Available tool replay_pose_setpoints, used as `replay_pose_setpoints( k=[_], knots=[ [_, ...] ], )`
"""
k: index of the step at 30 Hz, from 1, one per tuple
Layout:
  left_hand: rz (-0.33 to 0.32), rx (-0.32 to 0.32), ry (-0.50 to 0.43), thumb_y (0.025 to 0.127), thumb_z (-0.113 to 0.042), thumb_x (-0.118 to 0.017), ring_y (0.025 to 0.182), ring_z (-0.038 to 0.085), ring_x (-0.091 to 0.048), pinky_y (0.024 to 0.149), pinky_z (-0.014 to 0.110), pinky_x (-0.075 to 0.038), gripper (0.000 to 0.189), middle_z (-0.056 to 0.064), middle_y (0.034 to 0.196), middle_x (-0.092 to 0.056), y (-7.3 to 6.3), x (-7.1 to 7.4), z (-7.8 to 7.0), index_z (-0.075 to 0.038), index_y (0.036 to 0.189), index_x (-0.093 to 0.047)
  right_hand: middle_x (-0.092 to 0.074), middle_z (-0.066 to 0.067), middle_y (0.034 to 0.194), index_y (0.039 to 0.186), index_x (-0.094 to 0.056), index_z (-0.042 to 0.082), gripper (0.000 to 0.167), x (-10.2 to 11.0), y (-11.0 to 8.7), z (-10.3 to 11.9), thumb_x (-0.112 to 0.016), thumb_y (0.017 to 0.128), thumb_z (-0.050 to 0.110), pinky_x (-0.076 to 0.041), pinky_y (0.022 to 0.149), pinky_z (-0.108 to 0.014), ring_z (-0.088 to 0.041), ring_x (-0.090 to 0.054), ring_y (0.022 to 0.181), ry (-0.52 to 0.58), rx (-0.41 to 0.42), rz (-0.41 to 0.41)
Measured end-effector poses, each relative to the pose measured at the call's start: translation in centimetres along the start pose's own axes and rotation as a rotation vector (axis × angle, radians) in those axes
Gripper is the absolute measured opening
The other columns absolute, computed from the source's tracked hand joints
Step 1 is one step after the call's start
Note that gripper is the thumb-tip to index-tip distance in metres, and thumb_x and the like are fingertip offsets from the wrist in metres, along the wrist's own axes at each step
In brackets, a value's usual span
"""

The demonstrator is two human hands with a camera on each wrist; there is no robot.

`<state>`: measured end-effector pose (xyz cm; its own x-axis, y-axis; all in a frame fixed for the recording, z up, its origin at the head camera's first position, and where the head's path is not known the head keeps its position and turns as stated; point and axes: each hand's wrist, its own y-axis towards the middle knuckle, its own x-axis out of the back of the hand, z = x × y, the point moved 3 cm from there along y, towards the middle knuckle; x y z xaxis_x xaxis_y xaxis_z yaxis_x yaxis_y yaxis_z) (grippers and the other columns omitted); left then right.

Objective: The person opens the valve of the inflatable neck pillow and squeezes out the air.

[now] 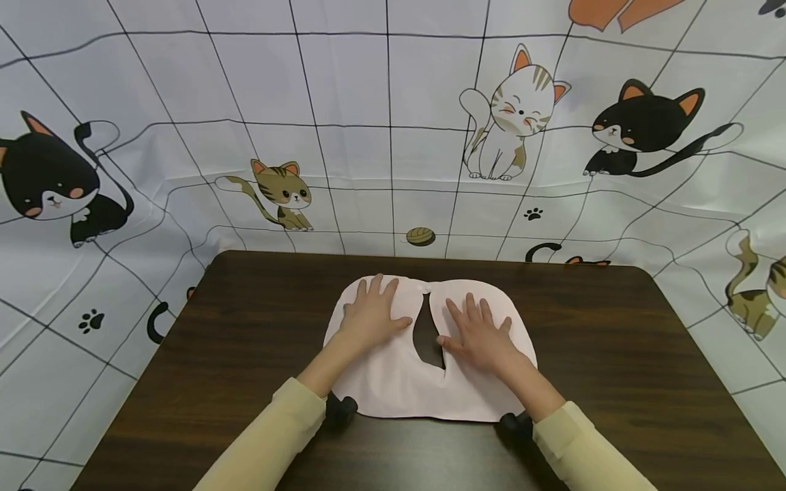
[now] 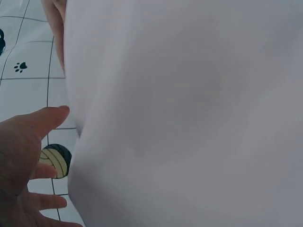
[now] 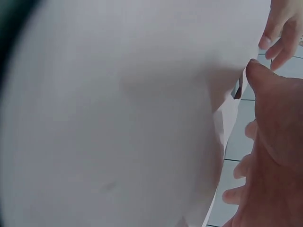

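Observation:
A pale pink cloth bib [image 1: 405, 395] lies spread on the dark wooden table, with a teardrop-shaped opening in its middle. Its two upper lobes meet at a small fastening [image 1: 426, 289] above that opening. My left hand [image 1: 372, 315] rests flat on the left lobe, fingers spread. On the right lobe lies my right hand [image 1: 480, 335], fingers also spread and its thumb at the opening's edge. Pale fabric fills most of both wrist views, where the left hand [image 2: 21, 170] and right hand [image 3: 279, 142] show with extended fingers.
The brown table [image 1: 245, 327] extends around the cloth on all sides. Behind it hangs a white curtain [image 1: 350, 82] with a grid and cartoon cats. Black wrist devices [image 1: 341, 411] sit below both wrists, near the cloth's lower corners.

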<state>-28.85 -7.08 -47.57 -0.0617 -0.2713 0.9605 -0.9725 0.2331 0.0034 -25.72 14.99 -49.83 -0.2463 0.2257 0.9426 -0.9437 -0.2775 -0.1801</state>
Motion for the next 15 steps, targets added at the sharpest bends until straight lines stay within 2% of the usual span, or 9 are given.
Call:
replay_pose_setpoints(
  k=[5, 10, 15],
  knots=[
    [0.007, 0.047, -0.003, 0.088, -0.060, -0.072, 0.146, 0.049, -0.029, 0.083, 0.074, -0.047, 0.087, 0.020, 0.162, -0.031, -0.1, -1.1, -0.2, -0.017, 0.158, -0.041, -0.011, -0.029, 0.166, 0.164, -0.027, 0.018, 0.079, -0.6, -0.7, -0.2, -0.052, 0.101, 0.059, -0.011, 0.097, -0.089, -0.055, -0.009, 0.150, -0.029, -0.017, 0.024],
    [0.044, 0.053, 0.011, 0.087, -0.060, -0.074, 0.145, 0.052, -0.027, 0.084, 0.078, -0.044, 0.088, 0.021, 0.162, -0.030, -0.2, -1.8, -0.6, -0.019, 0.158, -0.042, -0.012, -0.031, 0.165, 0.163, -0.028, 0.019, 0.076, -0.8, -1.1, -0.2, -0.052, 0.102, 0.057, -0.013, 0.095, -0.091, -0.057, -0.010, 0.149, -0.029, -0.033, 0.043],
    [0.054, 0.051, 0.042, 0.086, -0.058, -0.076, 0.144, 0.055, -0.027, 0.084, 0.081, -0.042, 0.087, 0.022, 0.161, -0.030, -0.3, -2.0, -0.6, -0.023, 0.157, -0.042, -0.014, -0.032, 0.164, 0.163, -0.031, 0.018, 0.073, -0.7, -1.4, -0.2, -0.052, 0.103, 0.055, -0.016, 0.093, -0.091, -0.058, -0.011, 0.149, -0.050, -0.038, 0.049]
  ],
)
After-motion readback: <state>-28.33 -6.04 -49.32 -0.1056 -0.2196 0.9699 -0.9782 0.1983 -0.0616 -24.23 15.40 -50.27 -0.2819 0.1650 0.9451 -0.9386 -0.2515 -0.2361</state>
